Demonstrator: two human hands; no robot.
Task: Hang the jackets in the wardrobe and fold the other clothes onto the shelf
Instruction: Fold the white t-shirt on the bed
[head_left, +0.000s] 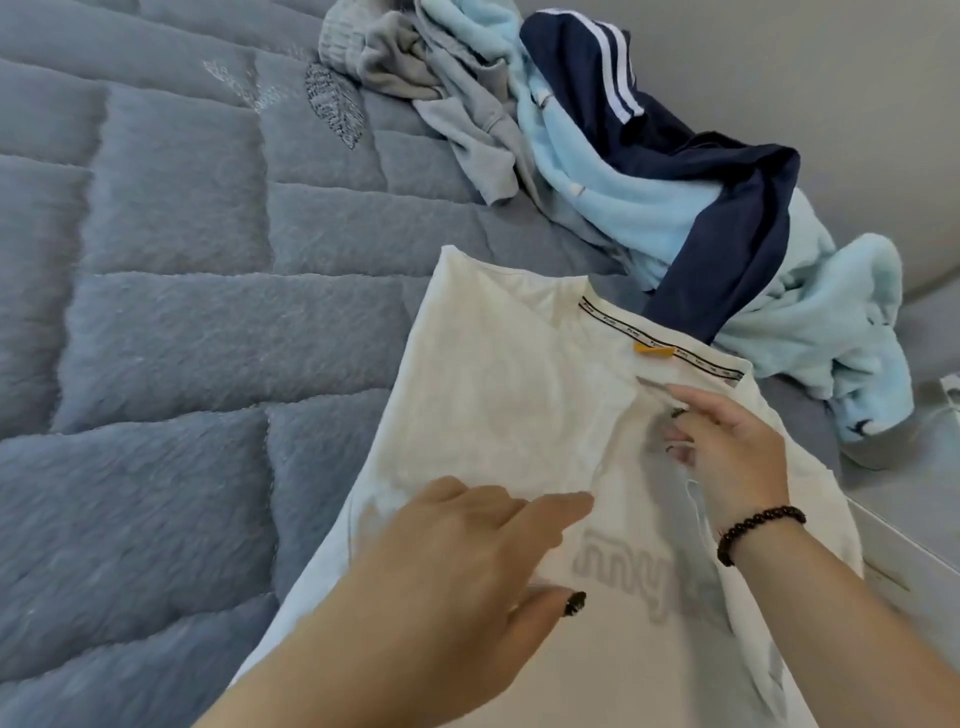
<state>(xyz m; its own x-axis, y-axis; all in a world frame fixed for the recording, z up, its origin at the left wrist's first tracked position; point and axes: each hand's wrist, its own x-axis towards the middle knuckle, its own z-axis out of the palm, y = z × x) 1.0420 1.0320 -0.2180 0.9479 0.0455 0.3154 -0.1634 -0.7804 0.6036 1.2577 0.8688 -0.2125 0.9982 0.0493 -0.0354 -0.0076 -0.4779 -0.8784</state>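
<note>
A cream T-shirt (498, 384) lies spread on the bed, inside out, with a black taped collar and a small orange tag near its top. Grey mirrored lettering shows through the fabric lower down. My left hand (467, 551) rests on the shirt's middle with fingers stretched toward the right. My right hand (727, 447), with a dark bead bracelet on the wrist, pinches a fold of the shirt just below the collar. Behind the shirt lies a heap of a navy jacket with white stripes (717, 182), a light blue fleece garment (810, 322) and a grey garment (447, 83).
The quilted blue-grey bed cover (171, 322) spreads to the left and back. A pale wall rises at the upper right. The white edge of the bed frame (914, 551) runs along the lower right.
</note>
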